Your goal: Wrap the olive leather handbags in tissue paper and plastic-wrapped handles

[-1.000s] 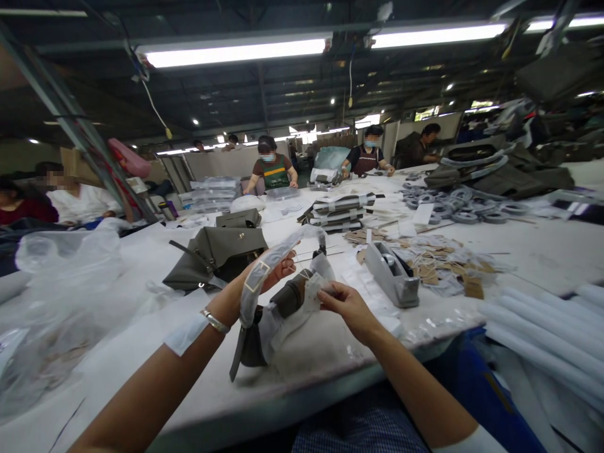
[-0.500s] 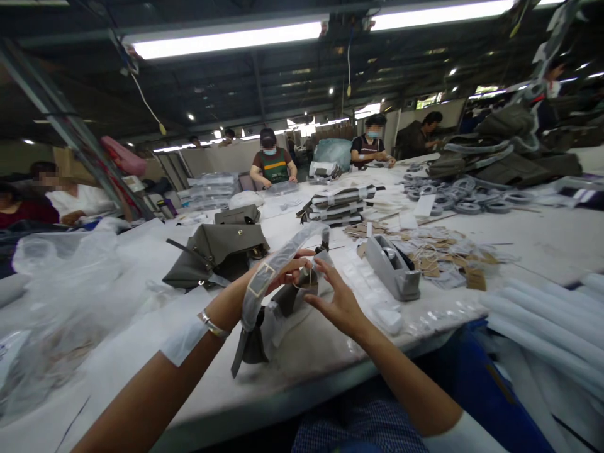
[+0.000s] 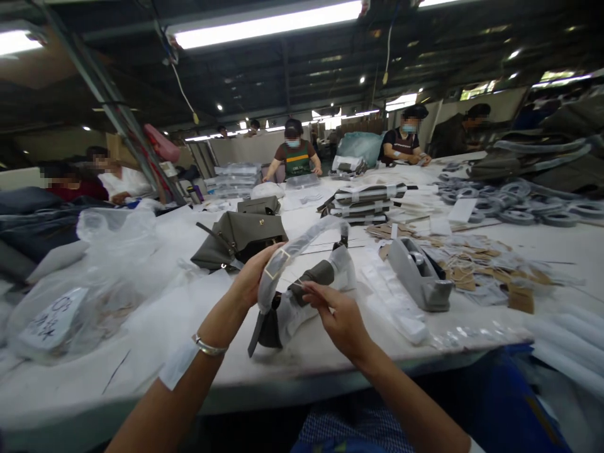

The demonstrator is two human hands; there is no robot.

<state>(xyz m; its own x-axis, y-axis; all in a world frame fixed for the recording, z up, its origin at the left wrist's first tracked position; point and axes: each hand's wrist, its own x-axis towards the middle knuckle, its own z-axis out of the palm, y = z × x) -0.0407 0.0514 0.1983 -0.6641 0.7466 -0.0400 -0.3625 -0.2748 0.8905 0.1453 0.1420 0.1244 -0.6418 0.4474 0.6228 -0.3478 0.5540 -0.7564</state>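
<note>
In front of me a small grey-olive handbag [image 3: 318, 275] lies on the table, partly wrapped in clear film. Its handle [image 3: 295, 242], padded in translucent wrap with a pale buckle, arches above it. My left hand [image 3: 255, 277] is at the left side of the handle, with its fingertips hidden behind it. Over the bag's body, my right hand [image 3: 340, 319] has thumb and fingers pinched together. A thin white string [image 3: 298, 283] shows at those fingertips. A silver bracelet [image 3: 207, 346] and a pale strip of film are on my left forearm.
Another grey-olive bag [image 3: 250, 233] lies behind. Right of my hands are a grey tape dispenser [image 3: 419, 280], scattered brown tags [image 3: 519, 297] and wrapped rings [image 3: 509, 204]. Clear plastic bags [image 3: 117, 277] cover the left. Co-workers sit across the table, near stacked bags [image 3: 363, 204].
My hands have moved apart; the left has drawn back to the handle's left side. My right fingers, spread before, are now pinched over the bag. The view has swung left.
</note>
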